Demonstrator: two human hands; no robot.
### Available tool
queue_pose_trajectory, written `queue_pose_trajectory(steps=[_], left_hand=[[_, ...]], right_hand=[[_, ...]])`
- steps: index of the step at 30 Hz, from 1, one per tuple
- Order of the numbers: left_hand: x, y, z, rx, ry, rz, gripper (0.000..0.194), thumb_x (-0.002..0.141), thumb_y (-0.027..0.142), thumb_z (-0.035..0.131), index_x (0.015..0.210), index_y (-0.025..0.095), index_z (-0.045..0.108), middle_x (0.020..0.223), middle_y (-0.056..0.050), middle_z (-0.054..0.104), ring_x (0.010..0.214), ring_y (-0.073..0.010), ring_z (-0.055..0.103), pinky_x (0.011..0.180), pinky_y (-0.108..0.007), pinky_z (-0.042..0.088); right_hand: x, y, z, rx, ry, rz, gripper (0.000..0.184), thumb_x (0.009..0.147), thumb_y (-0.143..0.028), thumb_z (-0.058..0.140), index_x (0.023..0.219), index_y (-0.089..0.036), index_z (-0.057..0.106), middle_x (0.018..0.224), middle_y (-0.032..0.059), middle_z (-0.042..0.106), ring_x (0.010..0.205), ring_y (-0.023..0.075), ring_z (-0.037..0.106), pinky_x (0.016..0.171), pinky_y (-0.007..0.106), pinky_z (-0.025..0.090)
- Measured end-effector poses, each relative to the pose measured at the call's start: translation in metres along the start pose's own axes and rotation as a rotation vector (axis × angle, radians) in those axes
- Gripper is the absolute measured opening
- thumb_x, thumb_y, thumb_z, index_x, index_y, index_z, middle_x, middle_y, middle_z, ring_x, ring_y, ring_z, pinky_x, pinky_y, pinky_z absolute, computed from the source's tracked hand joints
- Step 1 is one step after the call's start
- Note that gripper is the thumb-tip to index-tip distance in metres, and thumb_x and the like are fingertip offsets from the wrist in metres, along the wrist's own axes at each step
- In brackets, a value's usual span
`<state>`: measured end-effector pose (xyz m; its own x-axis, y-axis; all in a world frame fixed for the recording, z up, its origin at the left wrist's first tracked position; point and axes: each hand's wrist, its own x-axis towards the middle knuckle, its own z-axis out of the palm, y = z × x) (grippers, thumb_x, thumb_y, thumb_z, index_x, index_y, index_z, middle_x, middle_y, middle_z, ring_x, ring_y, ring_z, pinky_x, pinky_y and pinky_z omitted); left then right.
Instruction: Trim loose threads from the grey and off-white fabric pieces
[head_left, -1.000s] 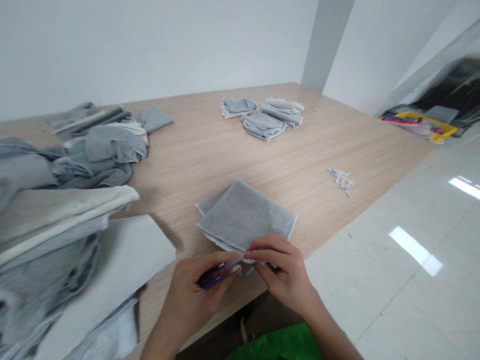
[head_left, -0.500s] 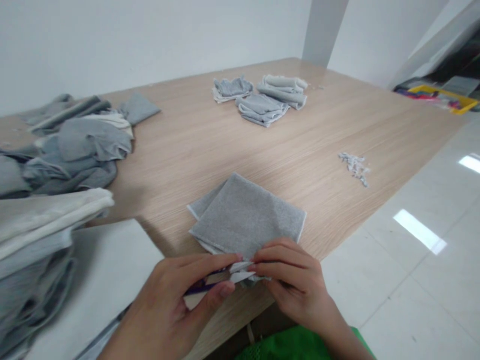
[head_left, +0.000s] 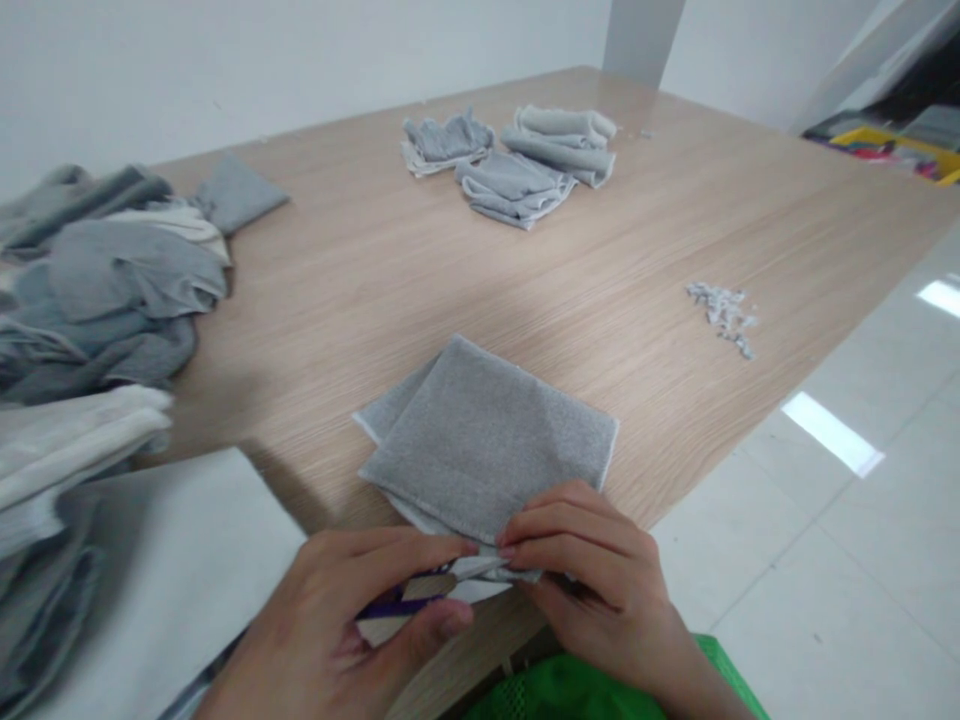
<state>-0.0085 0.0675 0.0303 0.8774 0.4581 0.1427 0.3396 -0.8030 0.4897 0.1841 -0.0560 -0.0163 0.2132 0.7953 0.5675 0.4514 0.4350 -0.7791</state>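
Observation:
Folded grey cloth pieces (head_left: 495,440) lie at the table's near edge, one partly over another. My right hand (head_left: 585,560) pinches the near edge of this cloth, where pale folds show between my two hands. Held in my left hand (head_left: 360,610) are small purple thread snips (head_left: 401,605), their tips pointed at the pale folds. My fingers hide part of the snips, and whether the blades touch the cloth I cannot tell.
To the left are a heap of grey cloths (head_left: 127,280) and a stack beside a pale flat sheet (head_left: 195,540). Folded cloths (head_left: 517,185) lie at the back. Small pale scraps (head_left: 724,312) sit at right, near the edge; beyond is a yellow tray (head_left: 870,135).
The camera view has shifted slightly, so the table's things appear moved. The near cloth edge now lies flatter, and my left hand with the snips sits slightly lower in the picture.

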Motion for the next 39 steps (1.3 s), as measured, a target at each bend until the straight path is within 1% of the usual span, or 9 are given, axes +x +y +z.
queue_pose_trajectory(steps=[4, 10, 15, 19, 21, 26, 31, 36, 39], left_hand=[[-0.002, 0.001, 0.001, 0.012, 0.05, -0.001, 0.025, 0.09, 0.056, 0.06, 0.104, 0.036, 0.065, 0.087, 0.01, 0.077, 0.073, -0.011, 0.072, 0.062, -0.021, 0.056], [-0.002, 0.002, 0.002, 0.015, 0.07, 0.017, 0.024, 0.09, 0.055, 0.061, 0.099, 0.033, 0.066, 0.083, 0.01, 0.077, 0.07, -0.0099, 0.072, 0.061, -0.019, 0.054], [0.001, 0.007, 0.004, -0.071, 0.023, 0.02, 0.022, 0.093, 0.052, 0.059, 0.098, 0.032, 0.065, 0.081, 0.01, 0.077, 0.065, -0.0074, 0.071, 0.056, -0.016, 0.052], [-0.001, 0.009, 0.006, -0.027, 0.097, 0.009, 0.025, 0.09, 0.056, 0.061, 0.1, 0.034, 0.067, 0.083, 0.011, 0.077, 0.068, -0.0077, 0.072, 0.06, -0.015, 0.054], [-0.002, 0.01, 0.006, -0.012, 0.122, 0.01, 0.027, 0.09, 0.056, 0.06, 0.1, 0.032, 0.068, 0.082, 0.009, 0.078, 0.067, -0.0094, 0.073, 0.058, -0.016, 0.055], [-0.001, 0.012, 0.005, -0.041, 0.088, 0.018, 0.029, 0.093, 0.054, 0.056, 0.098, 0.029, 0.069, 0.081, 0.004, 0.078, 0.067, -0.012, 0.073, 0.051, -0.017, 0.054], [0.001, 0.011, 0.007, -0.052, 0.076, 0.027, 0.027, 0.095, 0.052, 0.055, 0.098, 0.028, 0.067, 0.082, 0.003, 0.078, 0.067, -0.0114, 0.073, 0.051, -0.015, 0.053], [-0.002, 0.009, 0.008, 0.008, 0.055, 0.037, 0.029, 0.096, 0.052, 0.051, 0.101, 0.027, 0.064, 0.083, 0.002, 0.077, 0.069, -0.012, 0.072, 0.053, -0.017, 0.052], [-0.003, 0.009, 0.009, 0.005, 0.029, 0.049, 0.028, 0.098, 0.051, 0.049, 0.101, 0.026, 0.063, 0.083, 0.002, 0.076, 0.068, -0.0128, 0.071, 0.048, -0.019, 0.048]], right_hand=[[0.0, -0.001, 0.0, 0.004, 0.01, 0.011, 0.028, 0.079, 0.006, 0.062, 0.097, -0.015, 0.068, 0.095, 0.0057, 0.075, 0.09, 0.0163, 0.067, 0.08, 0.032, 0.056], [0.0, -0.001, 0.0, 0.011, 0.036, 0.007, 0.026, 0.079, 0.005, 0.063, 0.095, -0.015, 0.068, 0.093, 0.0058, 0.075, 0.086, 0.016, 0.068, 0.077, 0.032, 0.056], [-0.001, -0.002, 0.001, 0.006, 0.057, -0.023, 0.023, 0.08, 0.004, 0.063, 0.094, -0.014, 0.067, 0.092, 0.0067, 0.075, 0.086, 0.0162, 0.068, 0.075, 0.033, 0.056], [-0.002, -0.001, 0.001, 0.015, 0.067, -0.011, 0.022, 0.081, 0.002, 0.064, 0.094, -0.015, 0.067, 0.091, 0.0061, 0.075, 0.085, 0.0164, 0.068, 0.074, 0.033, 0.057], [-0.003, 0.0, 0.002, 0.017, 0.073, -0.009, 0.022, 0.082, 0.001, 0.065, 0.095, -0.017, 0.067, 0.091, 0.0057, 0.075, 0.085, 0.0168, 0.069, 0.073, 0.033, 0.057], [-0.003, -0.001, 0.002, 0.023, 0.092, -0.01, 0.024, 0.082, 0.001, 0.064, 0.096, -0.018, 0.067, 0.091, 0.0055, 0.075, 0.083, 0.0176, 0.069, 0.071, 0.034, 0.058], [-0.004, 0.0, 0.003, 0.021, 0.097, -0.016, 0.027, 0.08, 0.004, 0.063, 0.096, -0.017, 0.067, 0.092, 0.006, 0.075, 0.085, 0.0177, 0.069, 0.072, 0.034, 0.057], [-0.005, 0.001, 0.003, 0.027, 0.095, -0.021, 0.027, 0.079, 0.004, 0.064, 0.096, -0.016, 0.067, 0.092, 0.0063, 0.074, 0.085, 0.0179, 0.069, 0.072, 0.034, 0.057], [-0.005, 0.001, 0.004, 0.02, 0.107, -0.016, 0.025, 0.081, 0.002, 0.066, 0.097, -0.018, 0.068, 0.091, 0.0055, 0.074, 0.083, 0.0179, 0.069, 0.07, 0.034, 0.058]])
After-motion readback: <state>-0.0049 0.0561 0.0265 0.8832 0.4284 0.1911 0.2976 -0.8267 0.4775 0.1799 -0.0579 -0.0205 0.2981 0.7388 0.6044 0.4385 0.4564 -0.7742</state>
